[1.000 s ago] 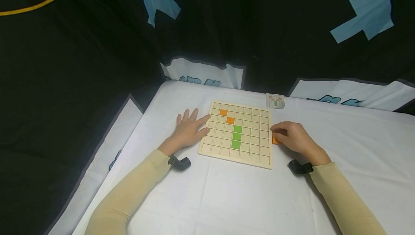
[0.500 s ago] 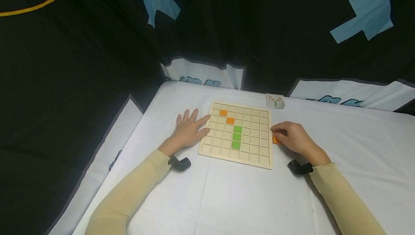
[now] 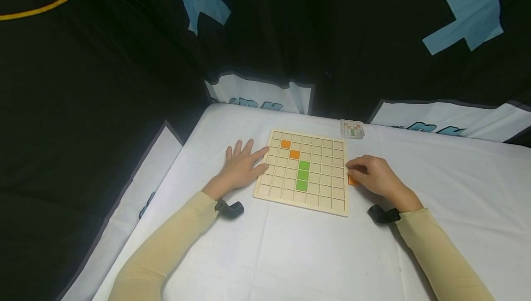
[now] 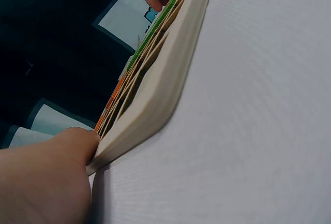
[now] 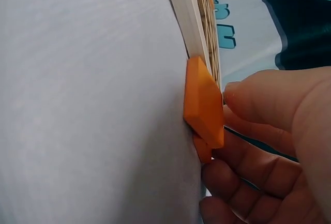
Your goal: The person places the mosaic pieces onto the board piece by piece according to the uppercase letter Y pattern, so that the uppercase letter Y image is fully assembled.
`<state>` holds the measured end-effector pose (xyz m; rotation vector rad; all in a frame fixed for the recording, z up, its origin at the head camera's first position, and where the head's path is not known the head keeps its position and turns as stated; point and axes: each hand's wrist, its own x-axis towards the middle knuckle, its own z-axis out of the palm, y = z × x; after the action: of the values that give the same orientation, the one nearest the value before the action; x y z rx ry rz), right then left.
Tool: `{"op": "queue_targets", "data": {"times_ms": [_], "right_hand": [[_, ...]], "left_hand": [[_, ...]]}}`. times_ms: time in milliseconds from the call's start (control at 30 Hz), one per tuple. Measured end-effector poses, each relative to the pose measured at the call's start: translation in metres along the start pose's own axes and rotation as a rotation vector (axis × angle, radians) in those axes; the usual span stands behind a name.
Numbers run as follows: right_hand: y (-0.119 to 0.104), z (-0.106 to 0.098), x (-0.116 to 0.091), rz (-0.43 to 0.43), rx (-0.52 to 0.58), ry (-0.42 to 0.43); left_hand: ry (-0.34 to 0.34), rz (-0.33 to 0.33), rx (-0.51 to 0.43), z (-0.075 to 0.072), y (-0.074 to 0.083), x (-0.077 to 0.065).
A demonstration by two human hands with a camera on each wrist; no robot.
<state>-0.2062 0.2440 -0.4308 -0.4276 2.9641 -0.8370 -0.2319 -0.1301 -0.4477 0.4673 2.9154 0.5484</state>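
Observation:
A square wooden grid board [image 3: 319,205] lies on the white table, with two orange tiles [image 3: 294,154] and several green tiles [image 3: 303,175] in its cells. At its left edge, my left hand [image 3: 238,167] rests with spread fingers, thumb and index fingertip on the rim. Beside the right edge, my right hand [image 3: 375,176] has its fingers curled over orange tiles. In the right wrist view, thumb and fingers hold an orange tile [image 5: 204,102] close against the board's side. Another orange tile [image 5: 202,149] shows below it, partly hidden.
Small cards [image 3: 351,129] printed with a coloured grid lie behind the board, near the table's far edge. A black curtain [image 3: 265,38] with blue tape hangs beyond the table. The white cloth [image 3: 307,255] stretches in front of the board.
At my right hand, the orange tiles shift slightly under the thumb and fingers, with less orange showing now. My left hand and the board stay in place.

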Motion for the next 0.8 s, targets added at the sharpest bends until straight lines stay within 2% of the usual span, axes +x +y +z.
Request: {"op": "queue_targets", "data": {"times_ms": [800], "right_hand": [[-0.0012, -0.0026, -0.0004, -0.005, -0.001, -0.016]], "left_hand": [[-0.002, 0.0, -0.008, 0.0002, -0.0007, 0.0005]]}}
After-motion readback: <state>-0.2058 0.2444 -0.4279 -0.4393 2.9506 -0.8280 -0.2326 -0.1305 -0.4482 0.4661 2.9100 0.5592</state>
